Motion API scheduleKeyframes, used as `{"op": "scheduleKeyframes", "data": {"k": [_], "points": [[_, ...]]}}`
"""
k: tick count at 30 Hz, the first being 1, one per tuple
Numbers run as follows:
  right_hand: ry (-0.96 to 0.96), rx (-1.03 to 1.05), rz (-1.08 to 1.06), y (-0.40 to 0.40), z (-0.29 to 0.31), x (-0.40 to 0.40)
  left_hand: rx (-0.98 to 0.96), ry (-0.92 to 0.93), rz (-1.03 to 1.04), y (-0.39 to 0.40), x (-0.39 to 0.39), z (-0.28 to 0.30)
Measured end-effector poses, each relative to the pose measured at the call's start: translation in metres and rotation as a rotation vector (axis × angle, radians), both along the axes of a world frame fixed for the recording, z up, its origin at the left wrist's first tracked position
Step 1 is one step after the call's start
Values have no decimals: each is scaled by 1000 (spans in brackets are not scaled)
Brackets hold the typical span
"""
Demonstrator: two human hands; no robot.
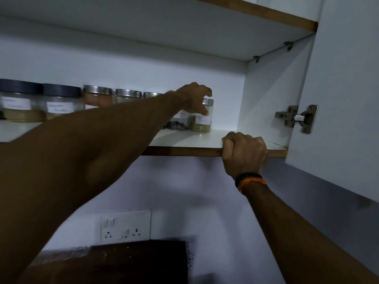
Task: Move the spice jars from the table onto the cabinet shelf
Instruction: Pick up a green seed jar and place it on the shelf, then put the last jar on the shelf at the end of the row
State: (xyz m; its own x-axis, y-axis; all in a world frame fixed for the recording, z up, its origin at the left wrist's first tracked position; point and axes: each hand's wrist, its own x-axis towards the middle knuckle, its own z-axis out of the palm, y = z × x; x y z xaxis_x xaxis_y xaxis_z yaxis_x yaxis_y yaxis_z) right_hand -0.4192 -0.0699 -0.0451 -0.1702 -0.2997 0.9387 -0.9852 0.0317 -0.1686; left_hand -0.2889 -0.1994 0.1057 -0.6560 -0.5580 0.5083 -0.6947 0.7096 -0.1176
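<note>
Where legible, jar label [203, 120]: "Fennel".

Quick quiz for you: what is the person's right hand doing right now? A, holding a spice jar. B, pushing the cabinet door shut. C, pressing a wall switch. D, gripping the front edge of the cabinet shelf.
D: the right hand, with a black and orange wristband, has its fingers curled over the brown wooden front edge of the white cabinet shelf.

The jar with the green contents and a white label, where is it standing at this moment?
In the head view, the green-filled jar stands on the cabinet shelf at the right end of the jar row, beside a dark-filled jar, just under the left hand.
</note>
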Motion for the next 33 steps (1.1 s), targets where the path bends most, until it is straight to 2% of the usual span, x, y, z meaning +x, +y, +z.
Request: {"op": "scheduleKeyframes", "data": {"k": [4, 7, 12, 17, 21, 25, 28, 33], "points": [[85, 258, -192, 9, 6, 1, 91, -13, -37, 33, 10, -16], [109, 371, -254, 19, 8, 6, 154, -11, -94, 61, 17, -29], [51, 286, -61, 36, -2, 14, 233, 25, -151, 102, 25, -50], [-10, 367, 42, 71, -35, 26, 273, 59, -212, 145, 43, -80], [-87, 389, 102, 97, -57, 41, 223, 135, -295, 179, 57, -114], [-128, 564, 116, 120, -100, 51, 110, 217, -383, 209, 69, -165], [-208, 706, 106, 137, -139, 57, 224, 247, -407, 222, 74, -208], [-302, 928, 95, 168, -201, 58, 481, 156, -294, 233, 82, -293]]}}
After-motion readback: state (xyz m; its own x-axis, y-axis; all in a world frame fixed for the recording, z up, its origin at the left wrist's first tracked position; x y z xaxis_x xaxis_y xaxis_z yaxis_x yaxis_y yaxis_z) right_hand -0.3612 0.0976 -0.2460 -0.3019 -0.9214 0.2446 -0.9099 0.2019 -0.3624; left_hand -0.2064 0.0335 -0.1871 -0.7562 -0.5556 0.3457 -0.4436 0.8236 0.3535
